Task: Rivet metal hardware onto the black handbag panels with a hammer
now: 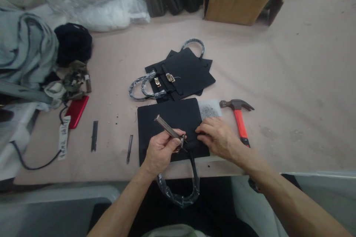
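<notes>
A black handbag panel lies flat at the table's front edge. Its plastic-wrapped handle hangs over that edge. My left hand is closed around a metal punch, which slants up and to the left above the panel. Small metal parts beside its fingertips are too blurred to name. At the panel's right side, the thumb and fingers of my right hand are pinched together; whatever they may hold is hidden. Under the panel's right edge a speckled white pad shows.
A claw hammer lies to the right. Behind the panel are stacked black bag panels with wrapped handles. A thin metal rod, a dark strip and a red phone-like object lie left. A cardboard box stands at the back.
</notes>
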`<state>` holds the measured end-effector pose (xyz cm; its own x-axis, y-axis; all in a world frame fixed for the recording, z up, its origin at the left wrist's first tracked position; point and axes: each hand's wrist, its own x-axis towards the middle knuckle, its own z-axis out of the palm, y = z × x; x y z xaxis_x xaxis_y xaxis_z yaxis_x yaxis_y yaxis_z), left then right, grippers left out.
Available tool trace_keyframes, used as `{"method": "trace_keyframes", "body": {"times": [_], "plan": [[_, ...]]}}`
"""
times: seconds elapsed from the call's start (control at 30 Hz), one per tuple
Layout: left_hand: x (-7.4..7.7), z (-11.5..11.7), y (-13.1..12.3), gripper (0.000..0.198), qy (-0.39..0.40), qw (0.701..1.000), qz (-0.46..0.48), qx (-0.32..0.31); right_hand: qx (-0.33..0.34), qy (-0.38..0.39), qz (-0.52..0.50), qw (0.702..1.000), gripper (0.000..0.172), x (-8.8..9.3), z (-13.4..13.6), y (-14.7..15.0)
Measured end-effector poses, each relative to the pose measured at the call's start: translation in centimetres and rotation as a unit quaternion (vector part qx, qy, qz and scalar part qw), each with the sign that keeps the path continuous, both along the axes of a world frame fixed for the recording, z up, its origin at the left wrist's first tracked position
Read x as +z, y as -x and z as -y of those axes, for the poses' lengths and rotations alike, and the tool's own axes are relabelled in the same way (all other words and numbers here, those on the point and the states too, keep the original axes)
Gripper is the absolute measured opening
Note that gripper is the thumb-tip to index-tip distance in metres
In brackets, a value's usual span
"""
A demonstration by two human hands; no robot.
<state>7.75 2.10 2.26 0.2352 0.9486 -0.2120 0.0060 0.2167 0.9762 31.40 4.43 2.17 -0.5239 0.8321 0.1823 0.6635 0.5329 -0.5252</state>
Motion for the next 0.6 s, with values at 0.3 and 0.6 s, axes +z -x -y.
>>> {"method": "trace_keyframes", "body": {"times": [0.3,0.6], "plan": [[-0.1,0.0,0.0,0.029,0.017,1.000,0.012,0.000,0.037,0.037,0.119,0.991,0.014,1.8,-2.3,1.0],[-0.2,-0.1,-0.1,0.029,0.002,1.000,0.007,0.002,0.069,0.023,0.145,0.987,0.013,2.0,-2.4,1.1]]}}
